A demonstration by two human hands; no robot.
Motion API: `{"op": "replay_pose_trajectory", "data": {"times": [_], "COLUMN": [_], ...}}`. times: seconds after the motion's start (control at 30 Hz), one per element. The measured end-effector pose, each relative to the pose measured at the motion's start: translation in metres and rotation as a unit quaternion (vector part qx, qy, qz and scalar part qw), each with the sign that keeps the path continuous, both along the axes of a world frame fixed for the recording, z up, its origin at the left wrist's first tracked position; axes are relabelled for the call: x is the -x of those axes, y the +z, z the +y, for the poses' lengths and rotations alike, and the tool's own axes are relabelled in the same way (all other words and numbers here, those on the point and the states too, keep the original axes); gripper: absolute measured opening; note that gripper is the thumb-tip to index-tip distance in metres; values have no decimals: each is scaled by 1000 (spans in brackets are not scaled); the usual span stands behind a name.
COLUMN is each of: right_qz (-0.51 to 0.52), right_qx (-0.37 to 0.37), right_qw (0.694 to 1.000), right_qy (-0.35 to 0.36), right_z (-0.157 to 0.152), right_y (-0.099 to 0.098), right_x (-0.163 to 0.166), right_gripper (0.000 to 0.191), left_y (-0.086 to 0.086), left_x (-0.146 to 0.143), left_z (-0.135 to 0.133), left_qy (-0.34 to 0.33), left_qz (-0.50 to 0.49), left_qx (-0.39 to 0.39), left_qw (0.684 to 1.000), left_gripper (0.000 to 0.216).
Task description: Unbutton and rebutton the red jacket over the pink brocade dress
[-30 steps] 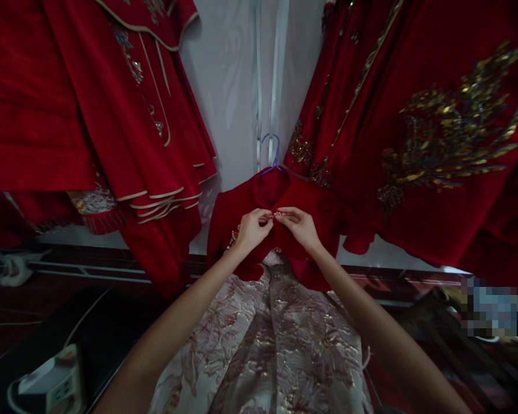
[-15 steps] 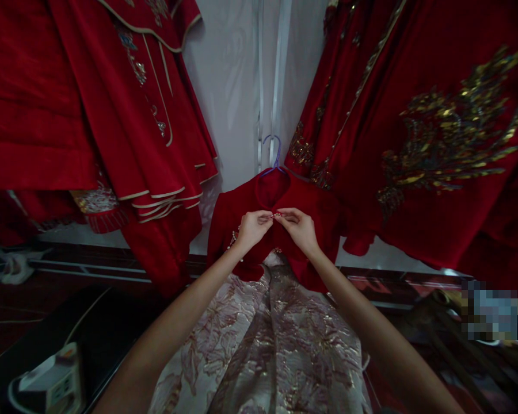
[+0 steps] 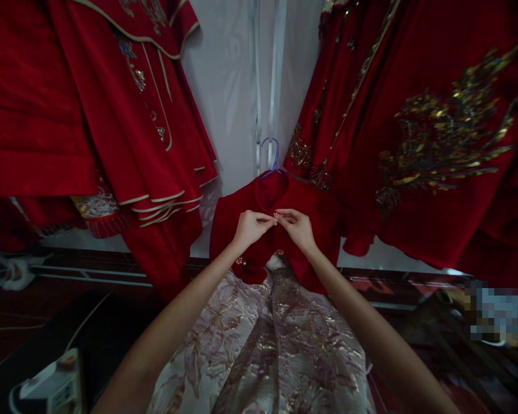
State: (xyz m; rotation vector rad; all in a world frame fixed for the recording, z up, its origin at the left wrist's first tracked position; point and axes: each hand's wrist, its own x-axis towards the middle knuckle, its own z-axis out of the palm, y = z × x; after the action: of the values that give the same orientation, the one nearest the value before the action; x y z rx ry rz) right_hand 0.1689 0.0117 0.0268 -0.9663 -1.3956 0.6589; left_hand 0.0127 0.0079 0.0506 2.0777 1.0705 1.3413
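A short red jacket hangs on a blue wire hanger against a white wall. Below it falls a pale brocade skirt with pink and gold flowers. My left hand and my right hand meet at the front of the jacket, just under the collar. Both hands pinch a small beaded fastening between thumb and fingertips, and the fingers are closed on it.
Red embroidered gowns hang on both sides: one with cream piping on the left, one with gold sequin motifs on the right. A white power strip lies at the lower left on a dark surface. White cables lie by the floor.
My hands have stayed pinched on the fastening at the jacket front. The view has shifted slightly, and the jacket's lower left hem has moved a little.
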Motion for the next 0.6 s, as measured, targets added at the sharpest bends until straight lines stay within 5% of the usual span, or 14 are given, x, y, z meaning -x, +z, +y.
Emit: {"op": "replay_pose_trajectory", "data": {"times": [0.27, 0.4, 0.6], "right_qz": [22, 15, 11], "right_qx": [28, 40, 43], "right_qw": [999, 999, 998], "right_qy": [28, 30, 41], "right_z": [3, 3, 0], "right_y": [-1, -1, -1], "right_x": [-5, -3, -11], "right_gripper": [30, 31, 32], "left_y": [-26, -35, -37], "left_x": [-9, -14, -15], "left_z": [11, 12, 14], "left_qy": [-3, -7, 16], "left_qz": [-99, -172, -141], "left_qx": [18, 53, 39], "left_qw": [995, 984, 989], "left_gripper": [6, 22, 13]}}
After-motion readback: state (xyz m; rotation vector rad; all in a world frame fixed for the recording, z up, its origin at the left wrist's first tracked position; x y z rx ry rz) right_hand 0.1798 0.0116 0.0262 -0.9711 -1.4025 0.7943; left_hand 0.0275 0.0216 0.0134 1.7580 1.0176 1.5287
